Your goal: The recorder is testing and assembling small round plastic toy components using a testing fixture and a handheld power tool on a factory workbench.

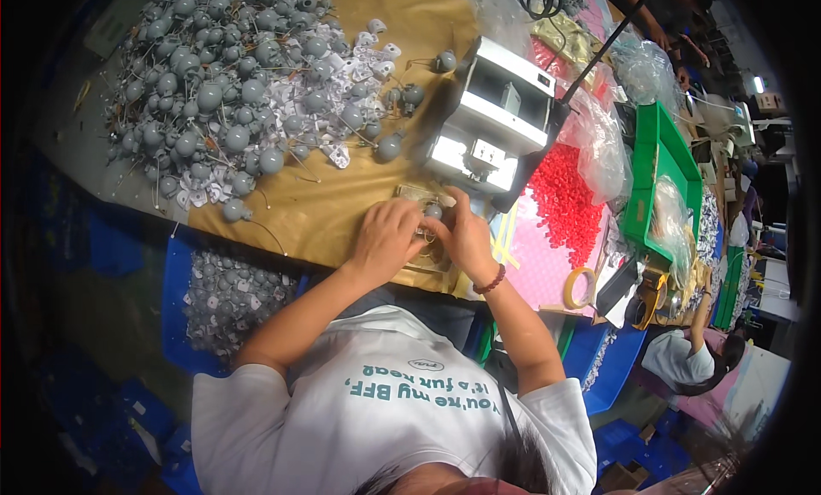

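Both my hands meet over a small clear fixture (438, 257) at the table's near edge. Between them sits a round grey ball-shaped part (434, 211). My right hand (469, 243) curves round it, thumb and finger closed at its near side. Curled in from the other side, my left hand (389, 234) has its fingertips by the part; what they pinch is hidden. Just beyond stands a white and silver bench device (492, 110). Loose grey ball parts with thin wires, one of them a single ball (389, 147), lie left of the device.
A large heap of grey balls (209, 97) mixed with white pieces (278, 110) covers the far left. Right of the device lie red pieces (564, 196), a tape roll (580, 287) and a green tray (641, 183). Blue bins (178, 303) stand below; another person (684, 358) sits at right.
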A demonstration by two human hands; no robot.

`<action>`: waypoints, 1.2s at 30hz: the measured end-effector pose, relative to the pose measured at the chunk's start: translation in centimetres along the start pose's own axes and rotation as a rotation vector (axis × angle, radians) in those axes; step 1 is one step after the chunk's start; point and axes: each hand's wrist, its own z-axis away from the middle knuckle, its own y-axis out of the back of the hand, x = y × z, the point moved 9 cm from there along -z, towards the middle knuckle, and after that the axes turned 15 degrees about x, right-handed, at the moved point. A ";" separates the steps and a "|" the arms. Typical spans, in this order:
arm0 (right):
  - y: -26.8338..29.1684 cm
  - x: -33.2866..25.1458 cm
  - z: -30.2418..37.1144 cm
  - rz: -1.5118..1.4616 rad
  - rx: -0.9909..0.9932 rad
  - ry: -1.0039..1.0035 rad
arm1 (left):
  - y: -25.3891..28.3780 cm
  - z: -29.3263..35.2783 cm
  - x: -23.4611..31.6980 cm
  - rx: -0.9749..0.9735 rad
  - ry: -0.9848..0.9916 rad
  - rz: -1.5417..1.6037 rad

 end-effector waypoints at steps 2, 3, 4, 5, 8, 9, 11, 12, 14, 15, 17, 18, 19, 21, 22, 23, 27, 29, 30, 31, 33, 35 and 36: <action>0.2 0.0 0.4 -0.026 0.004 -0.027 | -0.1 -0.7 0.2 -0.027 0.051 -0.005; 0.3 0.2 0.3 -0.060 -0.001 -0.046 | -0.5 -0.9 0.3 -0.050 0.032 -0.011; 0.3 0.1 0.1 -0.095 -0.008 -0.060 | -0.7 -1.1 0.3 -0.058 0.015 -0.027; 0.4 0.2 0.1 -0.192 -0.039 -0.090 | -0.9 -1.1 0.2 -0.069 0.000 -0.042; 5.2 2.1 -1.1 -0.311 0.280 -0.094 | -1.1 -1.1 0.5 -0.062 -0.032 -0.077; 7.8 3.2 -1.4 -0.317 0.478 -0.070 | -1.1 -1.3 0.7 -0.041 -0.038 -0.080; 11.2 5.5 -2.5 -0.283 0.772 -0.011 | -1.5 -1.3 0.7 -0.023 -0.035 -0.094; 11.3 6.9 -4.0 -0.240 0.794 -0.019 | -1.6 -1.4 0.7 -0.021 -0.035 -0.096; 10.7 9.0 -6.2 -0.241 0.734 -0.100 | -1.5 -1.6 0.6 -0.010 -0.029 -0.097; 9.9 9.8 -6.7 -0.277 0.652 -0.182 | -1.4 -1.5 0.6 -0.010 -0.025 -0.093; 8.8 10.5 -7.9 -0.389 0.473 -0.345 | -1.4 -1.5 0.5 -0.009 -0.018 -0.081; 9.1 10.7 -7.8 -0.379 0.479 -0.383 | -1.3 -1.4 0.6 -0.014 -0.018 -0.074; 9.5 10.4 -7.4 -0.412 0.524 -0.364 | -1.2 -1.4 0.5 -0.010 -0.013 -0.070; 10.9 9.2 -5.9 -0.514 0.670 -0.286 | -1.2 -1.4 0.4 -0.004 -0.010 -0.066; 12.3 7.7 -5.2 -0.620 0.759 -0.217 | -1.3 -1.5 0.2 0.000 -0.006 -0.068; 13.9 3.8 -4.9 -0.675 0.769 -0.142 | -1.3 -1.6 0.1 0.002 -0.004 -0.069; 17.2 -7.3 -6.8 -1.028 0.623 0.072 | -1.2 -1.2 0.1 0.008 0.002 -0.071; 16.8 -7.2 -8.0 -0.951 0.599 0.102 | -1.3 -1.2 0.2 0.009 0.005 -0.061; 16.5 -7.1 -8.6 -0.912 0.585 0.117 | -1.2 -1.2 0.3 0.007 0.007 -0.055; 15.8 -6.7 -9.3 -0.995 0.569 0.098 | -1.2 -1.3 0.3 0.005 0.010 -0.050; 15.0 -6.4 -10.5 -0.976 0.555 0.077 | -1.1 -1.4 0.4 -0.006 0.018 -0.047; 14.3 -6.8 -11.7 -0.988 0.566 0.065 | -1.4 -1.3 0.2 -0.026 0.029 -0.064; 13.9 -6.9 -12.2 -0.972 0.567 0.063 | -1.5 -1.3 0.1 -0.035 0.034 -0.070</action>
